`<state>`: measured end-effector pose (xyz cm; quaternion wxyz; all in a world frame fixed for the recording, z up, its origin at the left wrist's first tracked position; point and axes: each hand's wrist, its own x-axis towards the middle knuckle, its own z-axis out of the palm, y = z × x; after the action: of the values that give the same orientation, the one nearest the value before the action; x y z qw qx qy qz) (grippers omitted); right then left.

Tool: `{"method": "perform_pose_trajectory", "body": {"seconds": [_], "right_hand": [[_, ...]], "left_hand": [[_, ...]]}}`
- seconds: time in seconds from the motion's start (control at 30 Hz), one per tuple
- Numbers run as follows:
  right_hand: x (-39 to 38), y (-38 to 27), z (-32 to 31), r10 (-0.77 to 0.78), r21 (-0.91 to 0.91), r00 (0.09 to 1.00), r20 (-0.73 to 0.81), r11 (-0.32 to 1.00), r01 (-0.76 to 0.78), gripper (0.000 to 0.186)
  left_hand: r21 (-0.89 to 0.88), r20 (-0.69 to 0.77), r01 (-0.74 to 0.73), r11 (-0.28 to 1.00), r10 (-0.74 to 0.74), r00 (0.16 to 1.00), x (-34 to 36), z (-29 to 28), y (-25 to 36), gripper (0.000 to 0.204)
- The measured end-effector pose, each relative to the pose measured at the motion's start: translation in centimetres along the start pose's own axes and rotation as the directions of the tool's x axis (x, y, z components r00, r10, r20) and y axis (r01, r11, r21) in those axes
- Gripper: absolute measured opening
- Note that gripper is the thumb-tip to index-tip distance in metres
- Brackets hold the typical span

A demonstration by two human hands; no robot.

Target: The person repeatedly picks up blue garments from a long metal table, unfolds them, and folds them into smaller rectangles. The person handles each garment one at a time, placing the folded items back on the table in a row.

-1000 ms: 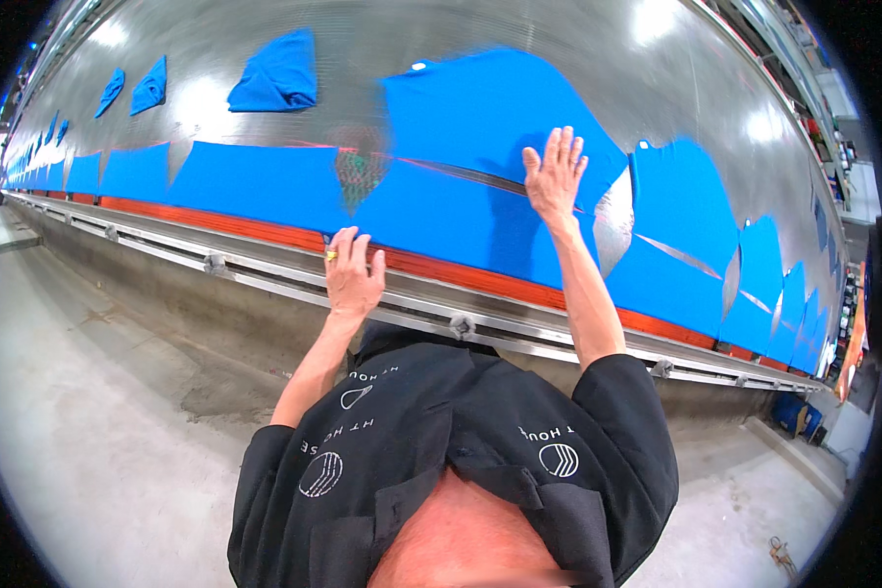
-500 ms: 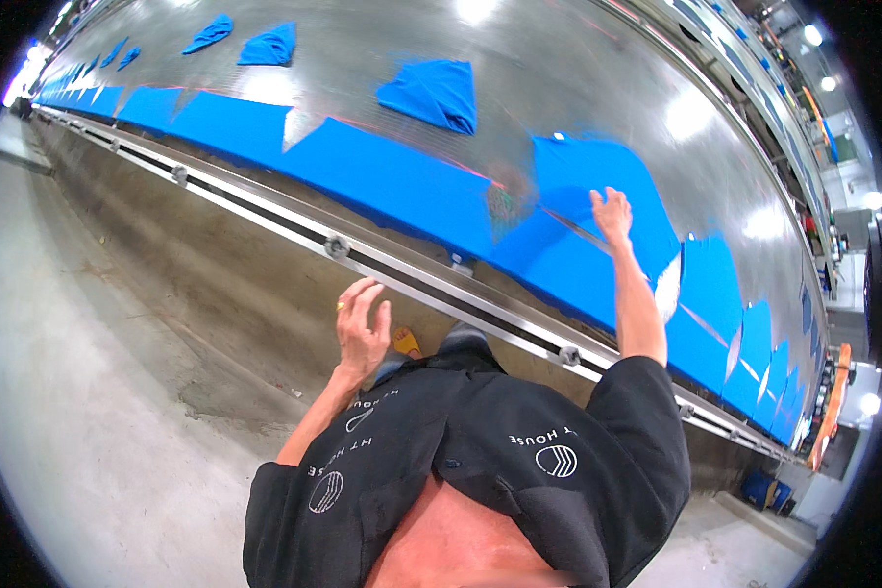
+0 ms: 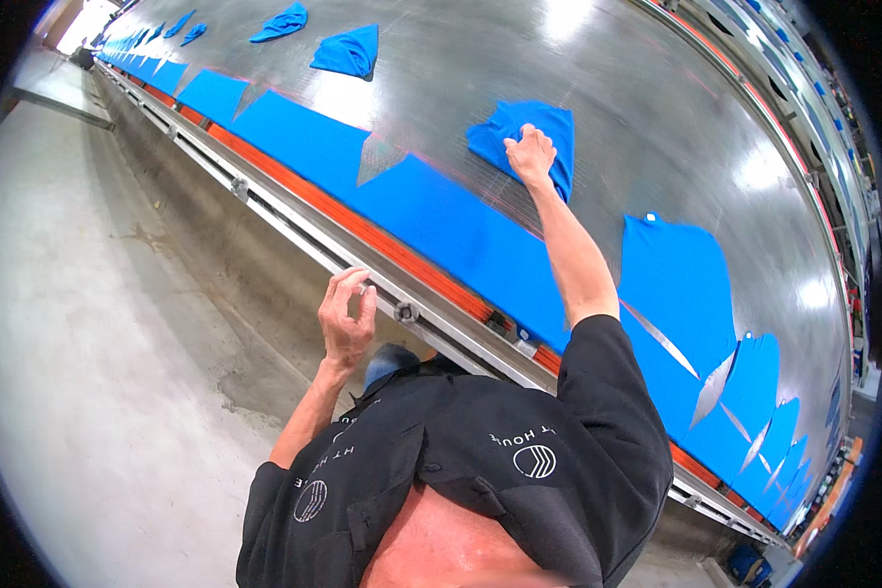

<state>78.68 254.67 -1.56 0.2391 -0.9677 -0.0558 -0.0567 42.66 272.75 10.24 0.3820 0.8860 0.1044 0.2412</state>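
A folded blue cloth piece (image 3: 559, 127) lies on the dark, shiny tabletop (image 3: 441, 69). My right hand (image 3: 531, 154) reaches over the table onto this cloth, its fingers closed on the top layer, which bunches up around them. My left hand (image 3: 347, 318) hovers beside the table's metal side rail (image 3: 265, 201), fingers loosely curved and parted, holding nothing. Between the rail and my right hand, a long flat blue fabric panel (image 3: 451, 216) lies along the near edge. To its right lies another wide blue panel (image 3: 676, 284) with a small white tag at its top.
More blue panels (image 3: 304, 132) run in a row along the edge to both sides. Further folded blue cloths (image 3: 348, 51) lie beyond them at the left. An orange strip (image 3: 392, 245) runs below the tabletop. Concrete floor (image 3: 147, 372) stretches along the left.
My right hand has moved left and away from me, from above the wide panel onto the folded cloth. The table's contents have shifted rightward in view. My left hand stays near the rail.
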Motion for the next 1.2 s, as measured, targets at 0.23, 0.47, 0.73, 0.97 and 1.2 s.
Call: {"method": "perform_pose_trajectory", "body": {"seconds": [0.23,0.47,0.73,0.97,1.2], "right_hand": [[-6.7,-4.5,-0.3,-0.453,0.007,0.835,-0.313,0.878,0.479,0.002],[-18.9,-12.1,-0.1,-0.542,0.218,0.831,-0.121,0.803,0.555,0.016],[-13.7,-13.5,1.7,-0.02,0.189,0.98,-0.2,0.98,0.059,0.017],[-7.9,-13.1,3.2,0.06,-0.092,0.973,0.224,0.995,-0.04,0.028],[-5.4,-6.4,-4.1,0.263,0.818,0.94,0.216,0.476,-0.322,0.016]], "left_hand": [[-0.563,0.516,0.72,0.406,-0.508,0.69,9.2,6.0,-3.9,0.032],[-0.424,0.771,0.902,0.08,-0.491,0.406,13.5,10.9,-9.9,0.019],[-0.326,0.765,0.931,0.165,-0.533,0.362,13.7,7.6,-14.8,0.009],[-0.155,0.806,0.977,0.146,-0.553,0.211,13.8,7.5,-14.2,0.011],[-0.107,0.862,0.98,0.167,-0.475,0.175,14.6,7.1,-14.3,0.013]]}}
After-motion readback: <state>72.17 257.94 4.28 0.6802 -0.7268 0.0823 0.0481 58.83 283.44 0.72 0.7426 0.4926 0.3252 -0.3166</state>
